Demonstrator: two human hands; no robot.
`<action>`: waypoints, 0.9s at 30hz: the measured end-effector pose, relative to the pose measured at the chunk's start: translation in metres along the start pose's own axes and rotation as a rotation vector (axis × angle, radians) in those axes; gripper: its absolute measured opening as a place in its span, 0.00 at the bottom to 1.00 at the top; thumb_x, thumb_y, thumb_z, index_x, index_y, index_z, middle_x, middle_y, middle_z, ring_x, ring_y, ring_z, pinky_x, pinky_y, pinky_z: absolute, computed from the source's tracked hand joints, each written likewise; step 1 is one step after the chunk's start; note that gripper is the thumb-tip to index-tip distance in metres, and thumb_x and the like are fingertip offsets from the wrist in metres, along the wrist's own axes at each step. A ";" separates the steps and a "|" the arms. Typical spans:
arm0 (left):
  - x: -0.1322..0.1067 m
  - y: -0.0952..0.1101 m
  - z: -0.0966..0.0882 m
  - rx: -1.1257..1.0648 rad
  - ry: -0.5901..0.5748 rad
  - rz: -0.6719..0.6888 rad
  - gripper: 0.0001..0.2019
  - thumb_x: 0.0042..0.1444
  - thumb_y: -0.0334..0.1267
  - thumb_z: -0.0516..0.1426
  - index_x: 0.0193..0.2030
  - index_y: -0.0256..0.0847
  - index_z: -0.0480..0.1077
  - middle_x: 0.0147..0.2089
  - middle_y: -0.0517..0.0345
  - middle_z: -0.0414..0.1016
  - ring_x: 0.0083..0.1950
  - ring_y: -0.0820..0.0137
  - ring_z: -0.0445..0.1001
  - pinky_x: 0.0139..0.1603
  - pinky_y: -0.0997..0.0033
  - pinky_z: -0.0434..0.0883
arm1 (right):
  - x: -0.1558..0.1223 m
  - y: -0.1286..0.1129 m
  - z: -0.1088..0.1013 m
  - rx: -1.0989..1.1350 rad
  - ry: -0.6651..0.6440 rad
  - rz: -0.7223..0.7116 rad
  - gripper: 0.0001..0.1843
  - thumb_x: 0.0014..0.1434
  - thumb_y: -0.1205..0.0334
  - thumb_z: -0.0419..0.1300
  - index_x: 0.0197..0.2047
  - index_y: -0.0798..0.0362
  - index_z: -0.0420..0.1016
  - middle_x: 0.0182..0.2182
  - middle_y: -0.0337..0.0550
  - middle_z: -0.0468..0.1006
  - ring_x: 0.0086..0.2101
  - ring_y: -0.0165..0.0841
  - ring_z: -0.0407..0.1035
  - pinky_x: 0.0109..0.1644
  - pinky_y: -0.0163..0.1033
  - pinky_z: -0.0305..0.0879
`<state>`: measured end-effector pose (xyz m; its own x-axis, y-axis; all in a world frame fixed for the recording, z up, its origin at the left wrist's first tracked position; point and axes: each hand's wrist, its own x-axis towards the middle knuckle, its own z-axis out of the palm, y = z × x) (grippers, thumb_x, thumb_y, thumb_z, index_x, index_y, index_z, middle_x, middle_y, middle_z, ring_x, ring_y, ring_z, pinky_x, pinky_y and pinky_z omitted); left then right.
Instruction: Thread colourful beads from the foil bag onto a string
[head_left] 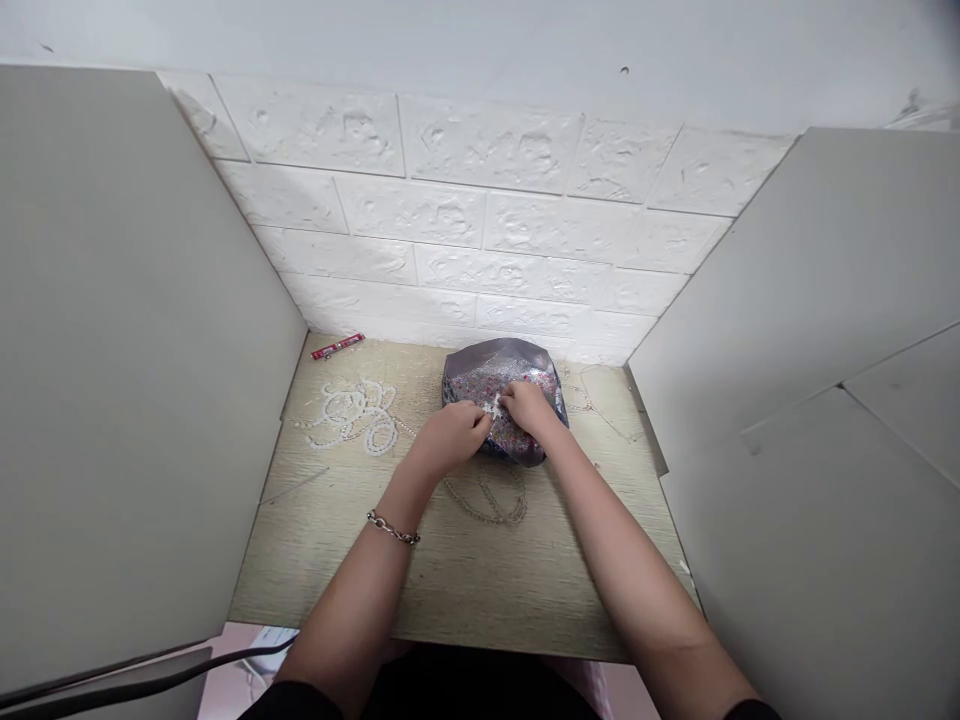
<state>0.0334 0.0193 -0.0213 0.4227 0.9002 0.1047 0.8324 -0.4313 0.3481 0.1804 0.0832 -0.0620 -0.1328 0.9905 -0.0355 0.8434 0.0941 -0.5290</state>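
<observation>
A shiny plastic bag [501, 362] full of small coloured beads lies at the back middle of the wooden desk [465, 580]. My left hand [448, 436] and my right hand [529, 408] meet at the bag's front edge. Both have their fingers pinched together on a small white beaded piece [493, 411] between them. A bead string [487, 500] trails on the desk just below my hands. A metal bracelet [392, 528] sits on my left wrist.
White bead strands [352, 415] coil on the desk to the left. A small red tool [337, 346] lies at the back left corner. Grey partition boards [112, 380] wall in both sides, with a white brick-pattern wall [480, 220] behind.
</observation>
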 end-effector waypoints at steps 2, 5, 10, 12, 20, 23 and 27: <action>0.000 0.000 0.000 0.002 0.001 0.003 0.19 0.55 0.40 0.41 0.24 0.36 0.68 0.28 0.53 0.69 0.31 0.72 0.65 0.33 0.72 0.58 | 0.000 0.000 0.000 0.063 0.016 0.011 0.08 0.47 0.65 0.52 0.18 0.56 0.64 0.25 0.47 0.71 0.33 0.34 0.63 0.38 0.36 0.53; 0.000 0.001 0.000 0.011 0.002 0.010 0.19 0.55 0.40 0.40 0.24 0.36 0.68 0.28 0.53 0.69 0.31 0.72 0.66 0.33 0.72 0.59 | -0.002 -0.001 -0.001 0.195 0.038 0.024 0.09 0.46 0.66 0.53 0.17 0.55 0.60 0.22 0.43 0.68 0.32 0.32 0.62 0.37 0.35 0.53; -0.001 0.001 0.000 0.024 0.005 -0.007 0.18 0.55 0.40 0.41 0.25 0.36 0.68 0.29 0.53 0.69 0.32 0.71 0.66 0.34 0.72 0.59 | -0.006 -0.005 -0.005 0.535 0.006 0.052 0.13 0.52 0.55 0.46 0.20 0.53 0.55 0.16 0.35 0.57 0.20 0.26 0.53 0.24 0.32 0.51; -0.001 0.001 0.000 0.025 0.002 -0.010 0.18 0.55 0.40 0.41 0.25 0.36 0.68 0.29 0.53 0.69 0.32 0.71 0.66 0.34 0.72 0.59 | -0.005 -0.006 -0.008 0.678 -0.023 0.067 0.14 0.54 0.54 0.41 0.22 0.52 0.52 0.16 0.33 0.54 0.17 0.24 0.49 0.19 0.31 0.48; 0.000 0.002 0.000 -0.002 -0.001 -0.017 0.18 0.54 0.40 0.42 0.25 0.36 0.68 0.28 0.53 0.69 0.31 0.72 0.66 0.33 0.72 0.59 | -0.003 -0.004 -0.009 0.936 -0.052 0.123 0.13 0.51 0.54 0.44 0.22 0.53 0.56 0.15 0.33 0.55 0.14 0.22 0.46 0.15 0.29 0.42; -0.001 0.001 0.000 -0.002 0.011 -0.009 0.18 0.54 0.40 0.41 0.26 0.36 0.68 0.29 0.53 0.69 0.31 0.72 0.66 0.33 0.72 0.59 | -0.004 -0.001 -0.004 0.695 0.015 0.088 0.13 0.46 0.53 0.52 0.21 0.55 0.63 0.13 0.33 0.59 0.15 0.22 0.50 0.17 0.30 0.46; -0.001 0.002 -0.001 0.007 0.006 -0.010 0.18 0.55 0.40 0.41 0.25 0.37 0.68 0.28 0.54 0.69 0.31 0.72 0.66 0.32 0.73 0.59 | -0.005 -0.002 -0.001 0.223 0.096 -0.030 0.07 0.44 0.62 0.56 0.23 0.56 0.73 0.21 0.41 0.74 0.25 0.28 0.64 0.30 0.32 0.57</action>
<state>0.0341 0.0178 -0.0200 0.4117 0.9050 0.1067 0.8392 -0.4222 0.3428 0.1799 0.0780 -0.0603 -0.0973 0.9935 0.0585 0.7024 0.1102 -0.7032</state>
